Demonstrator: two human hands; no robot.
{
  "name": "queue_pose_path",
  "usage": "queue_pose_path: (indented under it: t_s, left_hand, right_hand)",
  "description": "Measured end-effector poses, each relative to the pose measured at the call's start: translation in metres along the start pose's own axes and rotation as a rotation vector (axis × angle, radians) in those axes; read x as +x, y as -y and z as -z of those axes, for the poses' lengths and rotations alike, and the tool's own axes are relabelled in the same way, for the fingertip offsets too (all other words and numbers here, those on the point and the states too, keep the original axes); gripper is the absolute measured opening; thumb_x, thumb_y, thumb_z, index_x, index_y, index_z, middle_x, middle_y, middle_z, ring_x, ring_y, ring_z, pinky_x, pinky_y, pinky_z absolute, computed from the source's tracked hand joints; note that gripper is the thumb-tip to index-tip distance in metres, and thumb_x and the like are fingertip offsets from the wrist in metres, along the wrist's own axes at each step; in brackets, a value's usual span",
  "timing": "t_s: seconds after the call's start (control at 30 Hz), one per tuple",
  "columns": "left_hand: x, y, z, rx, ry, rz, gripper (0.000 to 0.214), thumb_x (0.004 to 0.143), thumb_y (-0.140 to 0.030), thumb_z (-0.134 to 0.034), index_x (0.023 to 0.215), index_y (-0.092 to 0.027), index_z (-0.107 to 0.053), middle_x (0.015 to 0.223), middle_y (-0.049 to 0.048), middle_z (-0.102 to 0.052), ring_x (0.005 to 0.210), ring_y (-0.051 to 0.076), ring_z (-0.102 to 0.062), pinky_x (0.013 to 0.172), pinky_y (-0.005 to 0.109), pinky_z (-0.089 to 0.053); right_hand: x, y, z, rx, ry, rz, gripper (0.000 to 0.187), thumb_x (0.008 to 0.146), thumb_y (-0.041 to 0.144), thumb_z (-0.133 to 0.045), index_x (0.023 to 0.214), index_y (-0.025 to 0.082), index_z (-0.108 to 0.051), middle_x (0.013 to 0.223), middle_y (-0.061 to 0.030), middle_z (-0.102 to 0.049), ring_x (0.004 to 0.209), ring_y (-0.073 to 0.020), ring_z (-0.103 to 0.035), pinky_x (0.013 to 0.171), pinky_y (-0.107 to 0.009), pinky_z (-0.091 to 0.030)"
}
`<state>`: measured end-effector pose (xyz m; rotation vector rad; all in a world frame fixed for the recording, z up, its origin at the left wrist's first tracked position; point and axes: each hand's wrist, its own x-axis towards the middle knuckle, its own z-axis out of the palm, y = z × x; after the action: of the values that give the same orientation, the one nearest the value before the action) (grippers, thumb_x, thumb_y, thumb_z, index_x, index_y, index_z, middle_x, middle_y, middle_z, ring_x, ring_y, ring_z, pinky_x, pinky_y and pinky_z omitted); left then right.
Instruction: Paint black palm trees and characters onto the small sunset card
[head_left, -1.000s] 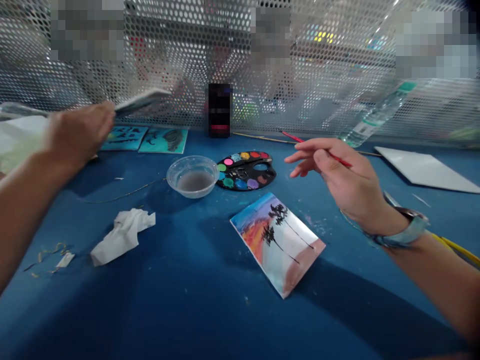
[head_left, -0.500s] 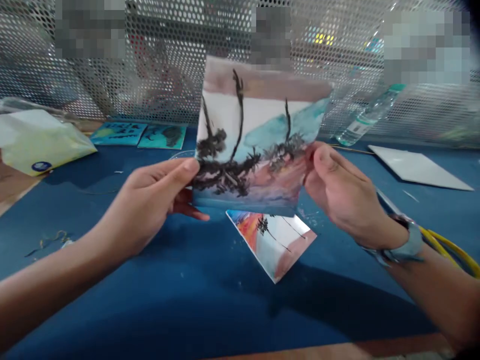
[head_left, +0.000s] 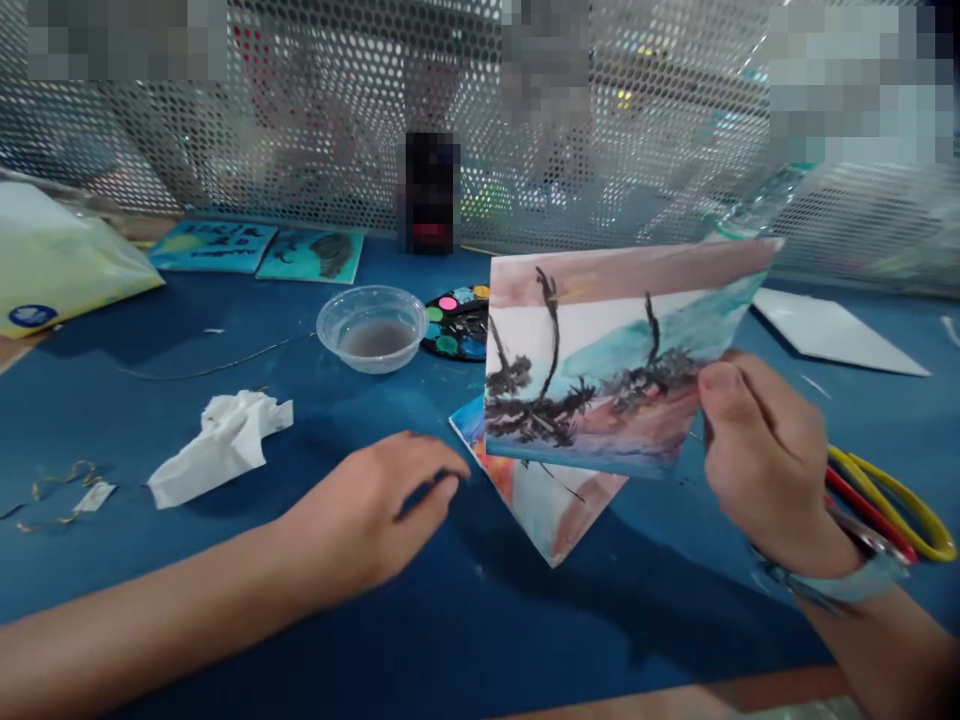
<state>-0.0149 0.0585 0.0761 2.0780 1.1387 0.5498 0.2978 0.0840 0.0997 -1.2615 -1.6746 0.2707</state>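
Observation:
My right hand (head_left: pixel 765 460) grips a painted card (head_left: pixel 600 350) by its right edge and holds it up above the blue table (head_left: pixel 375 620). The card shows black palm trees on teal, white and pink. My left hand (head_left: pixel 375 510) lies low on the table with nothing in it, its fingertips near the left corner of a second painted card (head_left: pixel 547 505), orange and blue, that lies flat and is partly hidden behind the raised one. A watch sits on my right wrist.
A clear bowl of cloudy water (head_left: pixel 371 328) and a round paint palette (head_left: pixel 457 322) stand behind the cards. A crumpled tissue (head_left: pixel 217 445) lies left. Two teal paintings (head_left: pixel 255 250), a dark container (head_left: pixel 429 190), a white sheet (head_left: pixel 832 330) and a mesh wall (head_left: pixel 300 110) are at the back. Yellow-handled scissors (head_left: pixel 900 495) lie right.
My left hand let go of the raised card and dropped to the table. My right hand carried the card right and lower. One second ago the right hand held a red brush.

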Motion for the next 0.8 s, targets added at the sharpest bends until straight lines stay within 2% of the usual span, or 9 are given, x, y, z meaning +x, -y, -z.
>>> queue_pose_path:
  t_s: [0.07,0.1,0.23,0.33,0.4,0.5,0.7,0.77,0.8]
  left_hand:
    - [-0.008,0.0,-0.008,0.131,0.033,-0.122,0.029,0.098,-0.029,-0.045,0.113,-0.024,-0.069,0.116,0.0053,-0.075,0.107,0.029,-0.069,0.095,0.053,-0.052]
    - [-0.009,0.001,-0.012,0.187,0.041,-0.167,0.03,0.098,-0.027,-0.044,0.116,-0.023,-0.069,0.122,0.0056,-0.074,0.111,0.031,-0.067,0.096,0.055,-0.05]
    - [-0.011,0.004,-0.02,0.345,0.024,-0.268,0.032,0.101,-0.025,-0.042,0.121,-0.022,-0.066,0.133,0.0053,-0.069,0.109,0.029,-0.067,0.087,0.049,-0.051]
    - [-0.012,0.007,-0.021,0.399,0.002,-0.309,0.032,0.101,-0.024,-0.041,0.122,-0.021,-0.065,0.135,0.0034,-0.069,0.108,0.027,-0.067,0.084,0.045,-0.051]
    - [-0.013,0.008,-0.02,0.417,-0.004,-0.323,0.032,0.101,-0.024,-0.041,0.122,-0.022,-0.065,0.135,0.0026,-0.069,0.108,0.026,-0.066,0.084,0.045,-0.05]
    - [-0.012,0.009,-0.019,0.428,0.002,-0.33,0.033,0.1,-0.024,-0.041,0.123,-0.022,-0.065,0.135,0.0012,-0.069,0.11,0.025,-0.065,0.087,0.045,-0.05]
    - [-0.011,0.009,-0.019,0.432,0.016,-0.305,0.033,0.1,-0.026,-0.042,0.123,-0.024,-0.065,0.136,-0.001,-0.068,0.109,0.025,-0.065,0.085,0.045,-0.049]
    - [-0.011,0.009,-0.019,0.427,0.018,-0.297,0.033,0.1,-0.026,-0.042,0.123,-0.025,-0.064,0.136,-0.0014,-0.068,0.11,0.025,-0.065,0.086,0.045,-0.048]
    - [-0.011,0.009,-0.019,0.423,0.02,-0.293,0.032,0.1,-0.025,-0.042,0.123,-0.025,-0.064,0.136,-0.0017,-0.068,0.11,0.024,-0.065,0.086,0.045,-0.048]
  right_hand:
    - [-0.004,0.002,-0.001,-0.105,0.002,0.09,0.042,0.102,0.039,-0.05,0.066,0.023,-0.038,0.059,0.0025,-0.029,0.055,-0.016,-0.024,0.056,-0.037,-0.023]
    - [-0.006,0.003,-0.003,-0.148,-0.005,0.138,0.039,0.102,0.037,-0.05,0.067,0.024,-0.038,0.06,0.0024,-0.031,0.055,-0.0163,-0.027,0.057,-0.037,-0.025]
    - [-0.008,0.002,-0.01,-0.21,0.003,0.314,0.029,0.099,0.026,-0.05,0.071,0.025,-0.041,0.063,0.0008,-0.042,0.062,-0.0185,-0.04,0.066,-0.039,-0.033]
    - [-0.009,0.002,-0.014,-0.211,0.032,0.358,0.025,0.096,0.021,-0.05,0.071,0.026,-0.044,0.061,0.0003,-0.046,0.061,-0.0205,-0.046,0.066,-0.042,-0.035]
    - [-0.012,0.003,-0.014,-0.21,0.034,0.341,0.022,0.093,0.022,-0.05,0.073,0.029,-0.051,0.063,-0.0005,-0.054,0.062,-0.0234,-0.051,0.067,-0.045,-0.038]
    - [-0.016,0.005,-0.012,-0.213,0.036,0.257,0.017,0.085,0.027,-0.055,0.08,0.041,-0.064,0.066,-0.0005,-0.063,0.063,-0.0306,-0.057,0.067,-0.053,-0.041]
    - [-0.02,-0.003,-0.009,-0.22,-0.011,0.167,0.024,0.07,0.049,-0.055,0.085,0.061,-0.068,0.05,-0.004,-0.053,0.056,-0.0396,-0.054,0.059,-0.062,-0.033]
    - [-0.024,-0.008,-0.007,-0.181,-0.006,0.135,0.03,0.065,0.048,-0.058,0.088,0.064,-0.067,0.048,-0.0041,-0.051,0.058,-0.0431,-0.057,0.056,-0.061,-0.031]
    - [-0.027,-0.01,-0.006,-0.113,0.036,0.105,0.034,0.063,0.046,-0.06,0.09,0.065,-0.067,0.048,-0.0039,-0.053,0.06,-0.0449,-0.058,0.054,-0.061,-0.031]
